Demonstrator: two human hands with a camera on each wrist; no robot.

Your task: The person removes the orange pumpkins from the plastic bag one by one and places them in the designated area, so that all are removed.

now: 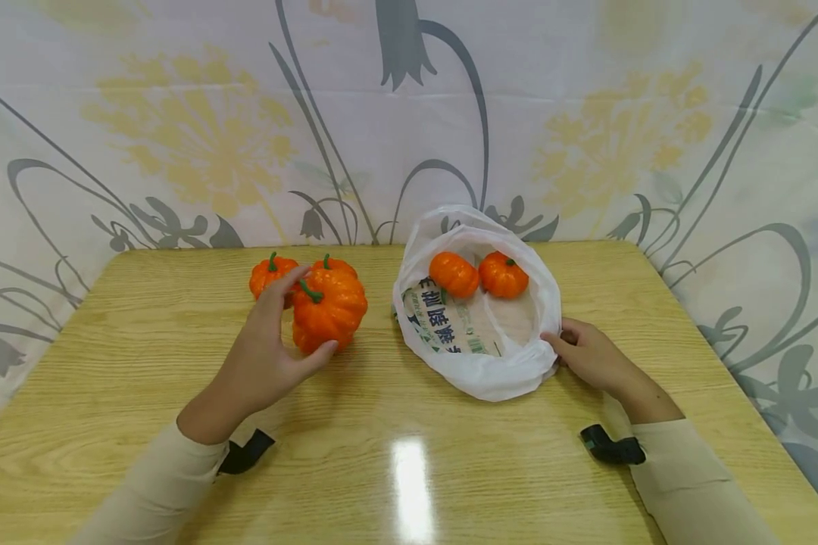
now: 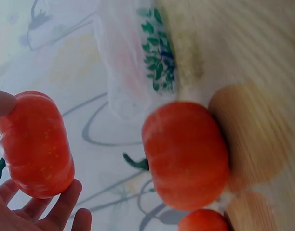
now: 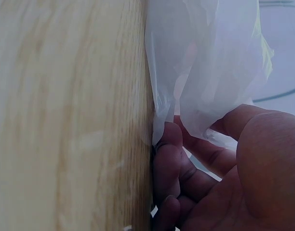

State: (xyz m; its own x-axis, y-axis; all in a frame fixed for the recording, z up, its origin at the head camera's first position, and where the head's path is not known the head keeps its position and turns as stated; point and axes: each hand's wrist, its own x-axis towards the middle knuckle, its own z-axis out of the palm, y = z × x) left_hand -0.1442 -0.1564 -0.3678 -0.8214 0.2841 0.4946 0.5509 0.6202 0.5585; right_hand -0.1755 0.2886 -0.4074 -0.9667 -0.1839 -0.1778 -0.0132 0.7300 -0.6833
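Note:
My left hand (image 1: 255, 363) grips a small orange pumpkin (image 1: 330, 310) with a green stem, thumb on its near side and fingers around the far side. In the left wrist view the held pumpkin (image 2: 36, 144) is raised off the table. Behind it on the table sit two more pumpkins, one at the left (image 1: 267, 274) and one partly hidden (image 1: 341, 266). A white plastic bag (image 1: 494, 376) stands open-mouthed, with two pumpkins inside, one left (image 1: 454, 274) and one right (image 1: 504, 275). My right hand (image 1: 596, 357) pinches the bag's right rim between thumb and fingers.
The wooden table (image 1: 354, 469) carries everything and ends at a flower-patterned cloth (image 1: 354, 136) behind. Printed lettering shows on the inside of the bag. A black strap piece (image 1: 613, 446) hangs at the right wrist, another (image 1: 245, 453) at the left.

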